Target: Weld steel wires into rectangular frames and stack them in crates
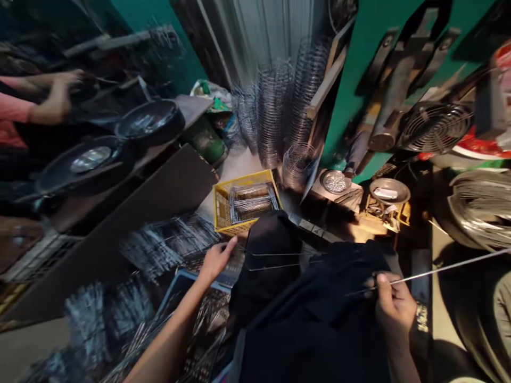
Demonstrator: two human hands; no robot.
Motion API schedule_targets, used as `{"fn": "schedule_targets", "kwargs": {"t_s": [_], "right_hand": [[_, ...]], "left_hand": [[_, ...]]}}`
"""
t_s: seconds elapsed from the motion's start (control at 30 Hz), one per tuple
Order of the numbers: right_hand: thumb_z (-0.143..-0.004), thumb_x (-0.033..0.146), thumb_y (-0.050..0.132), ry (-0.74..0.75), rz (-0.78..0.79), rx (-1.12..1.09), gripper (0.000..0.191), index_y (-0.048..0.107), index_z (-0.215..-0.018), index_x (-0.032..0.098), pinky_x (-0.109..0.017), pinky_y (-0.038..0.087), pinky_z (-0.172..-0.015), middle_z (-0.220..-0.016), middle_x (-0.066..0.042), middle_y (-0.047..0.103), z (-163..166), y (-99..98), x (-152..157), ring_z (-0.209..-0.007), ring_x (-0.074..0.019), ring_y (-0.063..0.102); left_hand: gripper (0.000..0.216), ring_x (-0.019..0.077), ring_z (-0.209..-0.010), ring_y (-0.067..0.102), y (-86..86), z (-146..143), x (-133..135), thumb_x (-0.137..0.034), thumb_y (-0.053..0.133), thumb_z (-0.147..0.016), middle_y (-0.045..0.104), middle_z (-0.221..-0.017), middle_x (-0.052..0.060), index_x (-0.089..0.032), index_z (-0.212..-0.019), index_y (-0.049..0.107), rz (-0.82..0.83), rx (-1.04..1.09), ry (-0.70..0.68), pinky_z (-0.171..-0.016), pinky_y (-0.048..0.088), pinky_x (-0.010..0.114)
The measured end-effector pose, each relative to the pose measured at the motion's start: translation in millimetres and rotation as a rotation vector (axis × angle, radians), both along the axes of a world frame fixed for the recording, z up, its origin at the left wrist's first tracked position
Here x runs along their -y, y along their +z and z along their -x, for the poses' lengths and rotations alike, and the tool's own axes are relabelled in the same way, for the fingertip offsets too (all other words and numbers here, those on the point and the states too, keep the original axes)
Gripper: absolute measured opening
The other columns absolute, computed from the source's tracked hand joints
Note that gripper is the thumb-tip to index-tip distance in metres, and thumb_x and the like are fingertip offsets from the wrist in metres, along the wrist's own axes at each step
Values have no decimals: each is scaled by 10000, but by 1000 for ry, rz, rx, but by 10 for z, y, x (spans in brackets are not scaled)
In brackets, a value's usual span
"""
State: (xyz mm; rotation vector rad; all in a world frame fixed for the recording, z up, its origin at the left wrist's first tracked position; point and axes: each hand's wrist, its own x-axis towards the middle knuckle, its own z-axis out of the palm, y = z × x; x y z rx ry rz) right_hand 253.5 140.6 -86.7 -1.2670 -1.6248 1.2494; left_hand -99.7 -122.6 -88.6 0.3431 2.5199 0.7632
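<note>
My right hand [396,304] pinches a long thin metal rod [451,267], which runs out past the right edge of the picture. My left hand [217,260] reaches over a blue crate [171,290] holding bent metal wire pieces [209,319]. Its thumb stands apart from the fingers, which point down and are partly hidden; I see nothing held in it. Two thin wire lengths [275,255] lie across my dark-clothed lap [319,314], between the hands. Just beyond the left hand stands a yellow crate [222,230] with wire frames [251,201] in it.
Tall stacks of wire rings [275,111] stand at the back. Bundled wire pieces [171,244] lie at left. A machine [399,101], a small fan [437,127] and wire coils [479,207] are at right. Another person's hand [59,96] shows near black pans [151,119].
</note>
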Motion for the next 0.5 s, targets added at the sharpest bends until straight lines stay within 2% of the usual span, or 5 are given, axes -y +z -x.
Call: {"fn": "schedule_targets", "kwargs": {"t_s": [0.13, 0.3, 0.5], "right_hand": [[-860, 580, 655, -23, -53, -8, 424, 624, -813, 159, -266, 440, -505, -685, -46, 642, -10, -3, 22, -509, -139, 551], [-861, 571, 663, -35, -9, 10, 406, 623, -854, 167, -264, 440, -562, -711, -34, 639, -6, 88, 97, -574, -149, 563], [-846, 610, 665, 1, -14, 40, 448, 634, -862, 163, -263, 444, -553, -712, -35, 648, 61, 97, 130, -563, -146, 563]], "left_hand": [[625, 177, -506, 442, -181, -137, -113, -774, 469, -770, 465, -441, -1, -222, -479, 491, -81, 163, 56, -524, 284, 274], [578, 131, -519, 398, -334, -325, -234, -745, 632, -672, 452, -496, -34, -195, -532, 518, -173, 240, 116, -506, 250, 257], [420, 117, -531, 413, -338, -528, -318, -558, 717, -635, 457, -536, -48, -192, -600, 512, -320, 294, 192, -514, 296, 245]]}}
